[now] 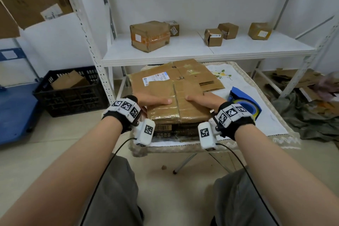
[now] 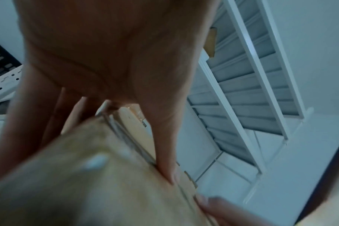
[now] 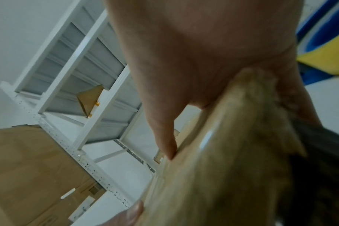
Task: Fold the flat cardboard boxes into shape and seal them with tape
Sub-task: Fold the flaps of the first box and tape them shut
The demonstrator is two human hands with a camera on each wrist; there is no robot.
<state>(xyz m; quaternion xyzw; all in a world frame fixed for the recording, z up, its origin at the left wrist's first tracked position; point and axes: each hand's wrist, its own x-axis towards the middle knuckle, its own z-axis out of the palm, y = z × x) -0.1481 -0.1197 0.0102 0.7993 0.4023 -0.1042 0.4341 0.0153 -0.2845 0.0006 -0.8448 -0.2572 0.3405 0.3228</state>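
A brown cardboard box [image 1: 177,105] stands folded at the near edge of a small cloth-covered table [image 1: 269,123], its top flaps meeting at a centre seam. My left hand [image 1: 154,101] and right hand [image 1: 200,100] flank that seam, each with its thumb pressed flat on a flap. In the left wrist view my left hand [image 2: 116,61] straddles the box [image 2: 106,183] edge, with the fingers [image 2: 29,122] straight down the side. The right wrist view shows my right hand [image 3: 194,53] astride the box [image 3: 213,175] the same way. A blue tape dispenser [image 1: 244,104] with yellow tape lies just right of the box.
Flat cardboard sheets [image 1: 176,77] lie stacked behind the box. A white metal shelf [image 1: 201,55] just beyond carries several taped boxes [image 1: 149,35]. A black crate [image 1: 71,90] and a blue cart [image 1: 16,112] stand on the floor at left. Cardboard scraps [image 1: 302,86] lie at right.
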